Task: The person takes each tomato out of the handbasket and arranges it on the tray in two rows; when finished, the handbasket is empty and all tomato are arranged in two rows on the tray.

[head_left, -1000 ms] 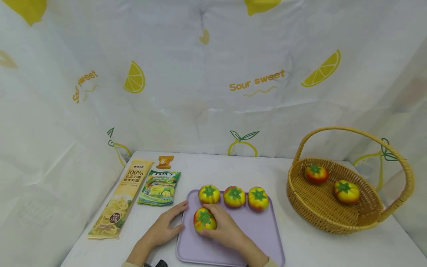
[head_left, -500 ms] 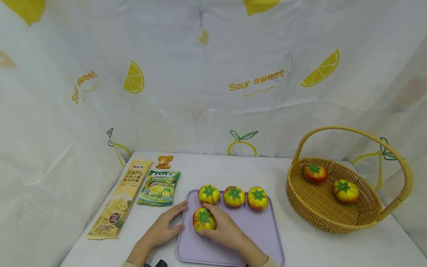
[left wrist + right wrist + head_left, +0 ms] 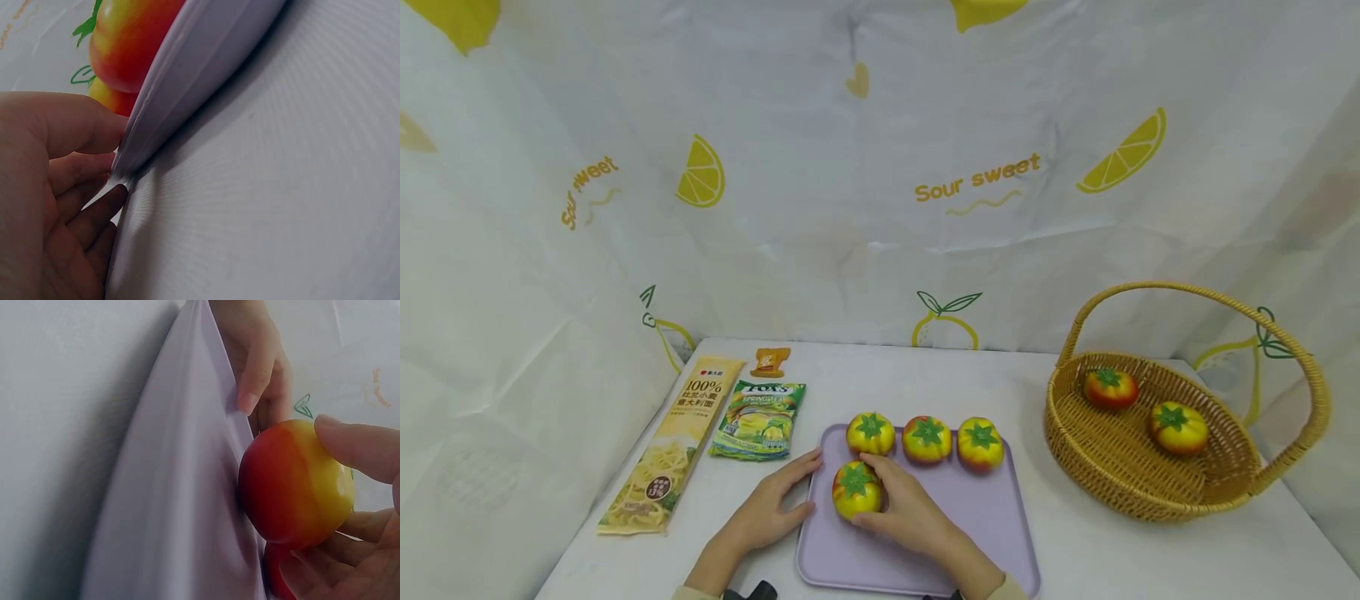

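On the lilac tray (image 3: 955, 533), my right hand (image 3: 913, 512) curls its thumb and fingers round a yellow-red toy tomato (image 3: 856, 492) with a green star-shaped top. In the right wrist view, the thumb touches the upper side of this tomato (image 3: 294, 487) and the fingers lie below it. My left hand (image 3: 771, 504) rests at the tray's left edge, fingers loosely spread, with fingertips against the rim. The left wrist view shows those fingers (image 3: 94, 128) touching the tray rim (image 3: 156, 94). Behind the handled tomato, a row holds a left tomato (image 3: 870, 435), a middle one (image 3: 927, 440) and a right one (image 3: 981, 445).
A wicker basket (image 3: 1120, 483) with a tall handle stands at right, holding two toy tomatoes (image 3: 1111, 389). At left lie a long noodle packet (image 3: 670, 450), a green Fox's candy bag (image 3: 758, 421) and a small brown wrapper (image 3: 771, 362). A lemon-print curtain (image 3: 842, 250) hangs behind.
The tomato at my right hand has shifted and turned very slightly to the left, and the fingers stand a little looser round it. My left hand stays at the tray edge.
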The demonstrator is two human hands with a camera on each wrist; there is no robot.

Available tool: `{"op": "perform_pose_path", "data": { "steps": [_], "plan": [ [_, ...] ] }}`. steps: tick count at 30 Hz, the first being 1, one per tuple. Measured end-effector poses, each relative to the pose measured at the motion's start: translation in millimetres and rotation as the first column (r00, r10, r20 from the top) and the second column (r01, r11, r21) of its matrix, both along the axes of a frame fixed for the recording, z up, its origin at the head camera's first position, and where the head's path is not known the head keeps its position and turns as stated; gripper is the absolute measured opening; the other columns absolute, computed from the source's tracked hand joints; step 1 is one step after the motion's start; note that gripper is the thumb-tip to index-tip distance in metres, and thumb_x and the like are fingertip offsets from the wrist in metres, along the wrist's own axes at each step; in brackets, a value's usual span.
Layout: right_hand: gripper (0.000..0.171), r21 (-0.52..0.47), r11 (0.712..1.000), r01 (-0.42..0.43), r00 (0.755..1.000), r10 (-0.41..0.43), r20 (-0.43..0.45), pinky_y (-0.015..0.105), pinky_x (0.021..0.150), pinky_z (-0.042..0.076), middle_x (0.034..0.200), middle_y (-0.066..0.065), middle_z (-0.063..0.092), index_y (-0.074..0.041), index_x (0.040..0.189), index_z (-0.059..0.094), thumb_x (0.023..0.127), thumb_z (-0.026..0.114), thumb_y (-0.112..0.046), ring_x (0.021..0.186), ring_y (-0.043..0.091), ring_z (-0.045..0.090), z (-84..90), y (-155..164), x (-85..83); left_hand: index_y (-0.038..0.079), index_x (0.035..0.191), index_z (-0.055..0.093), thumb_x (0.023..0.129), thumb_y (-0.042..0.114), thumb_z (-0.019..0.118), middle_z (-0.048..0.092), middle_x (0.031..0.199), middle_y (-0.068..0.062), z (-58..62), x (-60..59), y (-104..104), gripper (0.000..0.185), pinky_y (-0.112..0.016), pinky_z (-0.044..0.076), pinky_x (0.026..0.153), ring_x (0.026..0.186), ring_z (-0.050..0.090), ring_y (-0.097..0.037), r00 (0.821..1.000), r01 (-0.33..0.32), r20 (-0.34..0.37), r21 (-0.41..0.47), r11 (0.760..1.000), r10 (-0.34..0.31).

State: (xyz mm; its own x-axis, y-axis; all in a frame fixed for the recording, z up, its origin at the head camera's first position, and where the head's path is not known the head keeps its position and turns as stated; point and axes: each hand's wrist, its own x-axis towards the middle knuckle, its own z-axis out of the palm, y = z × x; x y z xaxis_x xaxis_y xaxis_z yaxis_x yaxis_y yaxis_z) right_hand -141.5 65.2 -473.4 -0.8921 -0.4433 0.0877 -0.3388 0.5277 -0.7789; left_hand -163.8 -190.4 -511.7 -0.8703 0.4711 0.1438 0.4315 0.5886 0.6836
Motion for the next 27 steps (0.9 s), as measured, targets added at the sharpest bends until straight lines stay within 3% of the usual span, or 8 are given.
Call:
{"op": "perform_pose_path", "data": {
  "steps": [8, 27],
  "plan": [
    [0.077, 0.005, 1.0, 0.007, 1.0, -0.007, -0.018, 0.052, 0.106, 0.041, 0.138, 0.017, 0.049, -0.001, 0.14, 0.039, 0.079, 0.074, -0.033, 0.125, 0.03, 0.05, 1.8, 1.6, 0.0, 0.016, 0.137, 0.051, 0.084, 0.022, 0.065, 0.039, 0.15, 0.005, 0.8, 0.4, 0.5, 0.056, -0.046, 0.034, 0.113, 0.138, 0.038, -0.019, 1.0, -0.005, 0.007, 0.007, 1.0, 0.005],
    [0.077, -0.025, 0.999, 0.026, 0.999, -0.024, 0.045, 0.05, 0.104, 0.044, 0.141, 0.018, 0.045, -0.001, 0.141, 0.037, 0.081, 0.073, -0.032, 0.123, 0.033, 0.052, 5.4, 10.2, -0.2, 0.015, 0.137, 0.05, 0.083, 0.02, 0.064, 0.039, 0.15, 0.003, 0.2, 0.0, 0.0, 0.056, -0.045, 0.033, 0.113, 0.138, 0.037, -0.02, 1.0, 0.001, 0.006, 0.013, 1.0, -0.001]
  ]
}}
